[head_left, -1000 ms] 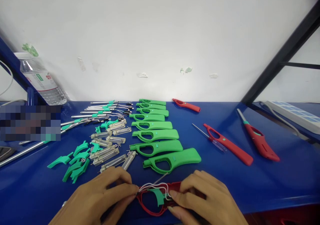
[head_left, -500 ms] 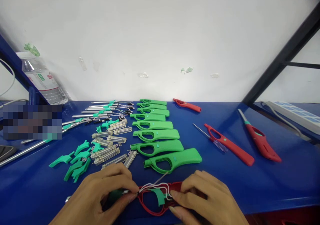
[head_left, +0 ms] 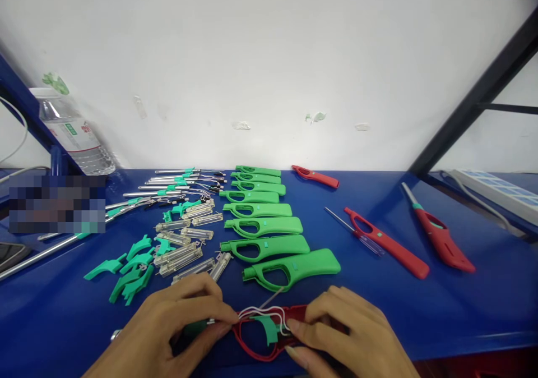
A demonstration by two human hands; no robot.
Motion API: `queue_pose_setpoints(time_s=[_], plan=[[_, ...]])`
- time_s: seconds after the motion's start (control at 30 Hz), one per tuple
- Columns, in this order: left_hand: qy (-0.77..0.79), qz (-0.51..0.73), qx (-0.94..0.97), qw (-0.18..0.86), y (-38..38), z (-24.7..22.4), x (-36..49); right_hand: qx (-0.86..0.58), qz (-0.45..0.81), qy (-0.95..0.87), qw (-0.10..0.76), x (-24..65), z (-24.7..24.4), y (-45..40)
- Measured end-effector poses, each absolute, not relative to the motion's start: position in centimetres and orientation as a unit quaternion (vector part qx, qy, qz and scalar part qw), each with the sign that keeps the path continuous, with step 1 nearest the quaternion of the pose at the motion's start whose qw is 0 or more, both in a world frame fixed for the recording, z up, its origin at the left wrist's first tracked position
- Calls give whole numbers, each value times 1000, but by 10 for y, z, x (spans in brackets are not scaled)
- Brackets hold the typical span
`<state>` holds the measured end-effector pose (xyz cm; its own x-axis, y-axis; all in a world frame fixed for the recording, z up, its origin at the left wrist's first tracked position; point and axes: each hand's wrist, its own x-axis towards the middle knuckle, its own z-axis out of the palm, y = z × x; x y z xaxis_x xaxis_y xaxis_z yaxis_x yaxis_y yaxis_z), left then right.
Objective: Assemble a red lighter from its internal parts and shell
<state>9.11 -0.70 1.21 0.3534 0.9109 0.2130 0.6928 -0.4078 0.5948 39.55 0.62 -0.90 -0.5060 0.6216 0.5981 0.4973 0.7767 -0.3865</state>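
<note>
**benchrat:** Both hands down at the near edge of the blue table [head_left: 462,310]. Left hand [head_left: 168,333] pinched shut, thumb and forefinger closed on the front end of a red lighter shell [head_left: 269,333], right where the white wires [head_left: 263,312] come out. Something green and a bit of metal peeking from under those fingers, too hidden to call.

**sparky_j:** Right hand [head_left: 348,339]?

**benchrat:** Curled over the back half of the same shell, fingertips pressing it against the table. Closed on it, not lifting. Teal trigger [head_left: 267,328] sitting inside the red loop, wires looped just above it.

**sparky_j:** And beyond the hands?

**benchrat:** Row of green handle shells [head_left: 263,226] stacked away toward the wall, nearest one just beyond the red shell, not touching. Left of those, clear fuel tubes [head_left: 185,249] scattered about, then a little heap of loose teal triggers [head_left: 126,271], then metal rods [head_left: 168,190] further back. Off to the right, well apart: three red lighters, one near the wall [head_left: 315,177], one mid-table [head_left: 389,244] with a thin rod beside it, one far right [head_left: 439,238]. Water bottle [head_left: 71,137] lying in the far left corner, white power strip [head_left: 496,190] far right.
</note>
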Motion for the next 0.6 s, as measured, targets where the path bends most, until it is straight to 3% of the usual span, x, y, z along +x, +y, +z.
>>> queue_pose_setpoints(time_s=[0.6], plan=[[514,274,774,250,-4,18,96,-329,88,-868,361,400,-14,4]])
